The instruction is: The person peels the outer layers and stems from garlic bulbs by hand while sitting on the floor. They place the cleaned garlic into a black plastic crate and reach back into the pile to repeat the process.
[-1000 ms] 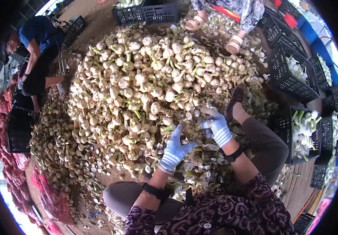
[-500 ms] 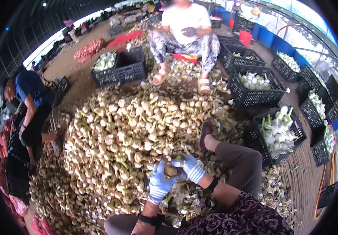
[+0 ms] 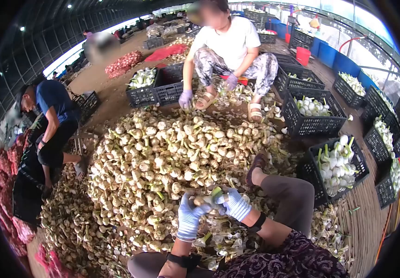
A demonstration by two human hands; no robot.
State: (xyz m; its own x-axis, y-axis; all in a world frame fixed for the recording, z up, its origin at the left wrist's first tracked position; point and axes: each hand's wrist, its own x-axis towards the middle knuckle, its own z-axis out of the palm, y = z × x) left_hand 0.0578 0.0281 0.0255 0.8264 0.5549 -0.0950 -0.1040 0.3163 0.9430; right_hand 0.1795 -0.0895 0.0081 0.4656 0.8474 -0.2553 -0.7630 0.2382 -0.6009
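Note:
A garlic bulb [image 3: 201,200] with a green stem is between my two gloved hands, low over the near edge of the heap. My left hand [image 3: 190,218], in a blue-and-white striped glove, has its fingers closed around the bulb end. At the stem side, my right hand [image 3: 234,204] wears a matching glove and is closed on the garlic too. Motion blur hides the exact fingertip contact. Just beyond both hands spreads a big heap of unpeeled garlic [image 3: 158,162]. Loose papery skins and stem scraps [image 3: 223,238] lie below my hands.
To my right stands a black crate [image 3: 309,184] of white, cleaned garlic, with another crate [image 3: 313,124] behind it. Across the heap a person in a white shirt [image 3: 230,39] sits facing me. At left, a person in blue [image 3: 56,102] bends beside red mesh sacks [image 3: 5,185].
The person across has leaned forward, one gloved hand lowered to the heap's far edge. My hands have shifted slightly around the garlic bulb, and the whole view has moved a little.

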